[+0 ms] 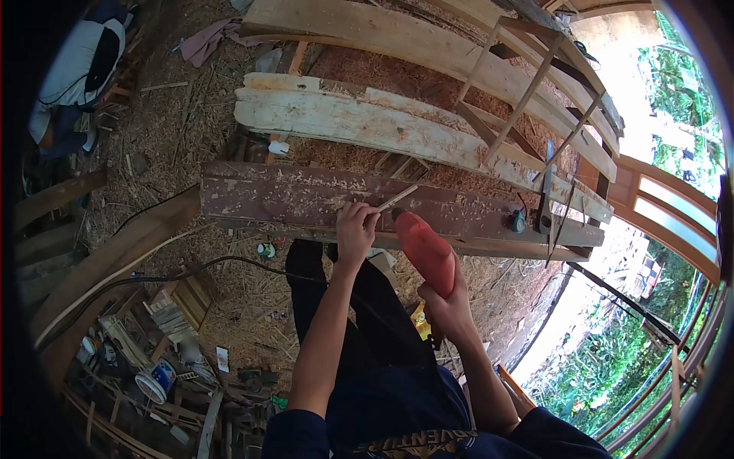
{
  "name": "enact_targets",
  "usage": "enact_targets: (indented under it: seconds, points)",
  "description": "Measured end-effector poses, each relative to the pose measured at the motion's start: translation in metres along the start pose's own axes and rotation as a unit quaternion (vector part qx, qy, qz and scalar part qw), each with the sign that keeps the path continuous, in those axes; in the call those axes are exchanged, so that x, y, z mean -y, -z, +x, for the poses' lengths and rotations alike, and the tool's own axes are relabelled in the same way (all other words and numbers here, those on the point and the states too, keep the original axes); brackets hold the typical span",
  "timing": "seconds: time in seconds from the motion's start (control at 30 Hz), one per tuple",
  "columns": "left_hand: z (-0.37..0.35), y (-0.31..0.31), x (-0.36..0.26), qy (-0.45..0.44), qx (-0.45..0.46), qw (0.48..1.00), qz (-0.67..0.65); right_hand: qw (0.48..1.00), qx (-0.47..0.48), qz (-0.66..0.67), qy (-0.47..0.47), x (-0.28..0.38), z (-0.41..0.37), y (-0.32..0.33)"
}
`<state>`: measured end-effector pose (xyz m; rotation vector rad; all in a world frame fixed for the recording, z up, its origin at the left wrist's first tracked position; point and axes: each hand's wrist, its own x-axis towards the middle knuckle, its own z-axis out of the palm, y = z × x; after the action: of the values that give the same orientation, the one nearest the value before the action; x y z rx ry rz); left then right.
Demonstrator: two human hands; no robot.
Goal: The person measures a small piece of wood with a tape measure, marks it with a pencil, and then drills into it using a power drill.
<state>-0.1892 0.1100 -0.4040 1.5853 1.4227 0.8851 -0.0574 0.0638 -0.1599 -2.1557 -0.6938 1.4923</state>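
My left hand (355, 233) is closed on a thin pale wooden stick (399, 198), which slants up to the right over a brown plank (267, 193) strewn with shavings. In my right hand (449, 312) is a red power drill (425, 251), gripped by its handle. The drill's dark nose points up and left, close to the stick and just right of my left fingers. Toward the plank's right end sits a small teal object (519, 222), with a dark metal tool (544, 213) beside it.
Beyond the plank lie a whitish weathered board (321, 115) and longer boards (367, 29), with a slatted wooden frame (527, 92) on them. A dark cable (229, 260) runs at left. A bucket (157, 382) stands among scrap wood. Another person (73, 73) is at upper left.
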Motion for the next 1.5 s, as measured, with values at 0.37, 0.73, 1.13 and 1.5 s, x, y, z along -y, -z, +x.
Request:
enact_targets:
  seconds: [0.37,0.73,1.13,1.5]
  points:
    - [0.0,0.0,-0.001,-0.003,-0.006,1.0,0.011,0.999,0.003,-0.016,-0.027,0.011,-0.002,-0.004]
    - [0.0,0.0,0.001,-0.001,-0.005,1.0,0.009,0.999,0.001,-0.031,-0.025,0.012,0.002,-0.001]
    - [0.0,0.0,-0.001,-0.004,-0.018,1.0,0.002,0.998,0.008,-0.026,-0.061,0.019,0.006,0.004]
    - [-0.002,-0.003,0.003,0.016,-0.009,1.0,0.0,0.998,0.012,-0.039,-0.043,0.018,0.007,0.005]
